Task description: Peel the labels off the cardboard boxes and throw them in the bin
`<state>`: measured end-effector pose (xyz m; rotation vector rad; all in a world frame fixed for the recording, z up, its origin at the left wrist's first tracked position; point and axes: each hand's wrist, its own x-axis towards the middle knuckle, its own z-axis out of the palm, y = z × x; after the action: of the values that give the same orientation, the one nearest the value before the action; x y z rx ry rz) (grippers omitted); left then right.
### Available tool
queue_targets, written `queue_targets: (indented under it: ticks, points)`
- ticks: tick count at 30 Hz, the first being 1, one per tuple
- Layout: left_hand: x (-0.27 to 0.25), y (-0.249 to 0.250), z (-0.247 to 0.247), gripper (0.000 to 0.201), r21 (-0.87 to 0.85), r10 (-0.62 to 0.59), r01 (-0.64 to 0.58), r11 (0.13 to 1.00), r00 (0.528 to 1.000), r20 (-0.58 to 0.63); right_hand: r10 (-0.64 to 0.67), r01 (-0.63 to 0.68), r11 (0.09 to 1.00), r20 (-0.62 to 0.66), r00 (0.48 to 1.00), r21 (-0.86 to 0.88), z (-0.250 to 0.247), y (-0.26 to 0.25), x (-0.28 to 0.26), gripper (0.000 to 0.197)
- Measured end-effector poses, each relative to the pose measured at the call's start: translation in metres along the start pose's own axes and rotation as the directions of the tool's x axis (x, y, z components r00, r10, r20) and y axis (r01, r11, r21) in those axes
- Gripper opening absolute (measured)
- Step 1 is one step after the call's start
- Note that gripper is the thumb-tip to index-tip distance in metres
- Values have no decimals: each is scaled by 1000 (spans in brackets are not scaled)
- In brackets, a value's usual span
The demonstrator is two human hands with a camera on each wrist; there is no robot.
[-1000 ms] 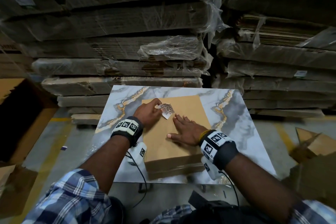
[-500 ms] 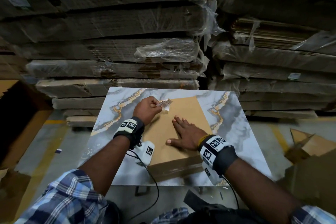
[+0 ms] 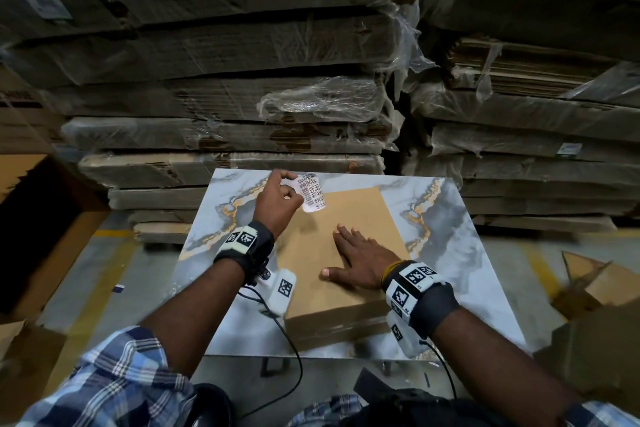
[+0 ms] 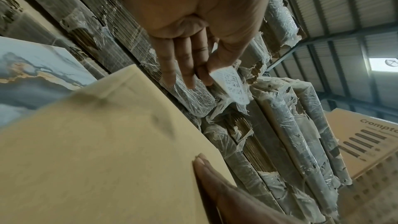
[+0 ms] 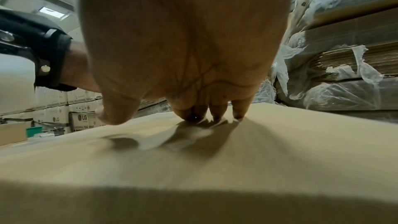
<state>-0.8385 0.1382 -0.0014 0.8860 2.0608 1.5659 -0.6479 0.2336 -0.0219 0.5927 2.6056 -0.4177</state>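
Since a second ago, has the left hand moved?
Yes. The left hand, pinching the label, has moved away from the cardboard box toward the marble table's far edge; the label is now off the box.

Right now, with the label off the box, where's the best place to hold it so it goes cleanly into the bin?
Probably where the left hand already pinches it: the blank left edge of the label, taken from the left side. The strip curls free to the right, hanging clear above the cardboard box, so the rest, likely sticky behind, touches nothing. The right hand lies flat on the box.
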Motion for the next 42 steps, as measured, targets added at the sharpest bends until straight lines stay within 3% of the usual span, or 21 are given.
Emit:
queue_targets:
  ticks: [5,9,14,18,22,27,32,35,38,42]
  points:
    - [-6,2,6,53,24,49,-48,999,999,-6,2,-2,1000,5,1000,4,1,0,1,105]
    - [-10,1,11,57,83,96,-97,992,995,15,2,-2,1000,6,1000,5,1,1,2,105]
    - [-16,-11,9,50,247,143,-165,955,984,103,7,-7,1000,-1,1000,-15,1,-1,1,105]
    - [-16,-21,4,22,375,154,-228,898,964,217,11,-11,1000,-1,1000,-25,2,-2,0,105]
    - [-15,-26,5,32,380,146,-231,896,960,239,11,-11,1000,-5,1000,-18,1,-2,-1,104]
    - [-19,-27,7,15,325,83,-198,925,938,335,12,-12,1000,2,1000,-12,8,-1,-8,105]
    - [-23,-28,9,44,411,48,-235,881,908,415,5,-3,999,46,999,-43,-5,11,-7,92]
    - [-22,-27,11,56,451,37,-262,853,893,448,57,-57,998,20,998,-15,-7,7,0,96]
    - [-19,-31,10,62,445,14,-252,859,881,473,14,-13,1000,36,999,-26,10,-5,-19,101]
    - [-18,-33,9,63,462,14,-273,844,872,488,-13,16,999,57,998,-51,9,4,-29,94]
